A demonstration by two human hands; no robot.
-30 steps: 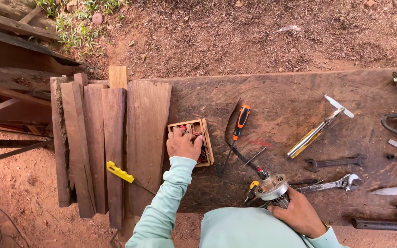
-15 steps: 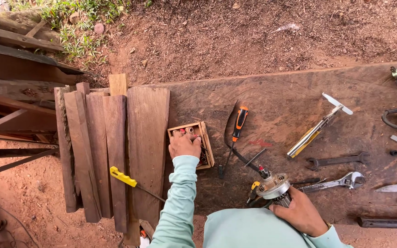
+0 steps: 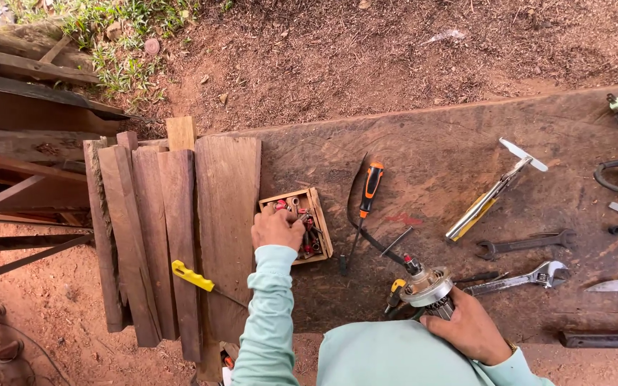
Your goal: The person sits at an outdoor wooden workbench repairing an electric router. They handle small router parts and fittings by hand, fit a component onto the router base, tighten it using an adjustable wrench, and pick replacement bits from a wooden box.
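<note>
the small wooden box [image 3: 296, 227] of little metal and red parts sits on the workbench [image 3: 430, 143] just right of the planks [image 3: 173, 236], at about 11 o'clock from the person's chest. the left hand [image 3: 277, 229] lies over the box's left half, fingers curled into the parts; what they pinch, i cannot tell. at 2 o'clock from the chest the right hand [image 3: 470, 330] is clenched round a round metal motor part [image 3: 429, 287], near the bench's near edge. bare bench lies open toward 12 o'clock, up to the far edge and the red dirt. since a second ago the left hand has slid from the box's top-left corner further down over it; the right hand has kept its hold. counted: one orange-handled screwdriver [image 3: 370, 191], two wrenches [image 3: 531, 261], one yellow-handled tool [image 3: 193, 276] on the planks.
</note>
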